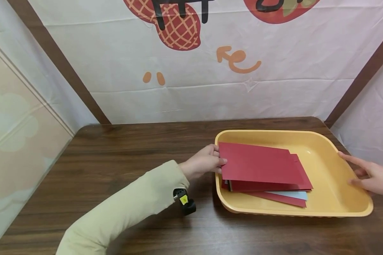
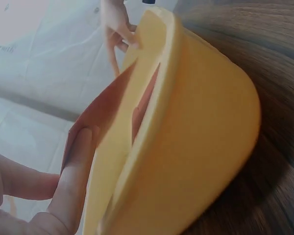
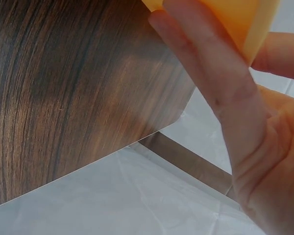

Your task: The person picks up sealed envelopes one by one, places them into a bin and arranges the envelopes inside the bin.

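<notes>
My left hand (image 1: 205, 163) pinches the left edge of a flat red card (image 1: 258, 163) between thumb and fingers. The card is raised and tilted over the left part of a yellow plastic tray (image 1: 330, 170). Under it lie more red pieces (image 1: 304, 177) and a light blue piece (image 1: 298, 194), partly hidden by the raised card. On the far side, my right hand (image 1: 376, 177) grips the tray's right rim. The right wrist view has its fingers (image 3: 210, 63) along one side of the tray wall and the thumb on the other.
The tray stands on a dark wood-grain table (image 1: 131, 152), toward the right side. Behind the table hangs a white printed cloth (image 1: 194, 95) with brown strips. A black wrist device (image 1: 186, 203) with a yellow label is on the left sleeve.
</notes>
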`<action>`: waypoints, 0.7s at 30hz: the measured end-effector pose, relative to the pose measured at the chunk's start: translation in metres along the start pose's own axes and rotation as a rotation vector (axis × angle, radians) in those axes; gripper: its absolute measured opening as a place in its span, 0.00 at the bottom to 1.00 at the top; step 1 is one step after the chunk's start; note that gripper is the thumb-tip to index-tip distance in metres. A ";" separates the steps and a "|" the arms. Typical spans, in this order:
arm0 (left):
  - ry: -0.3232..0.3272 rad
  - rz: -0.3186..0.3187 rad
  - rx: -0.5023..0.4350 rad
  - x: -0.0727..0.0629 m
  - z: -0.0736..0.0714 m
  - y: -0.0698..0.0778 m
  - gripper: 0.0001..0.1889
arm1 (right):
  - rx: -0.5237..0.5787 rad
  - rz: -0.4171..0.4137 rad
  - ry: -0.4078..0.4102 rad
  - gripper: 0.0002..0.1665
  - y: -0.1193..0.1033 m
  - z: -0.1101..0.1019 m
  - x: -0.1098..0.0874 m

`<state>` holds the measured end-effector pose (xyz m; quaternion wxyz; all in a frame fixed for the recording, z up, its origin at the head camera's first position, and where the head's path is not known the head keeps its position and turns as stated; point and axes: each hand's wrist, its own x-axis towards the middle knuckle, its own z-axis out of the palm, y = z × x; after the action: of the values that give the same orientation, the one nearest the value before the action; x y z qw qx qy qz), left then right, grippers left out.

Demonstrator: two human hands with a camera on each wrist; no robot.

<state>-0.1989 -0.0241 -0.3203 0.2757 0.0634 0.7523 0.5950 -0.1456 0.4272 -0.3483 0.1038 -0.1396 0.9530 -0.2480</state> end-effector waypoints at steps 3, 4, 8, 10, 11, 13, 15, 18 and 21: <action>-0.007 -0.004 0.008 0.007 0.008 0.001 0.15 | 0.010 0.009 -0.012 0.63 0.000 -0.001 0.000; -0.006 -0.006 0.009 0.010 0.010 0.001 0.15 | 0.014 0.008 -0.017 0.63 0.000 -0.002 0.000; -0.006 -0.009 0.012 0.019 0.017 -0.002 0.14 | 0.014 0.015 -0.024 0.63 -0.001 -0.002 0.000; -0.001 -0.010 0.013 0.022 0.019 -0.005 0.13 | 0.002 0.009 -0.015 0.63 -0.002 -0.002 -0.001; 0.002 -0.010 0.014 0.023 0.020 -0.005 0.13 | -0.003 0.007 -0.010 0.63 -0.002 -0.002 -0.001; 0.013 -0.002 0.034 0.024 0.023 -0.006 0.14 | -0.019 0.001 -0.002 0.63 -0.003 -0.002 0.000; 0.028 0.011 0.064 0.024 0.025 -0.005 0.15 | -0.029 -0.001 0.007 0.63 -0.003 -0.001 0.000; 0.065 0.024 0.156 0.023 0.029 -0.002 0.18 | -0.036 -0.001 0.018 0.64 -0.003 -0.001 0.000; 0.102 0.001 0.271 0.023 0.032 0.000 0.25 | -0.031 -0.018 0.030 0.64 -0.002 0.000 -0.001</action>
<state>-0.2022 0.0132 -0.3323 0.2259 0.0701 0.8388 0.4905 -0.1445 0.4257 -0.3474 0.0851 -0.1459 0.9569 -0.2361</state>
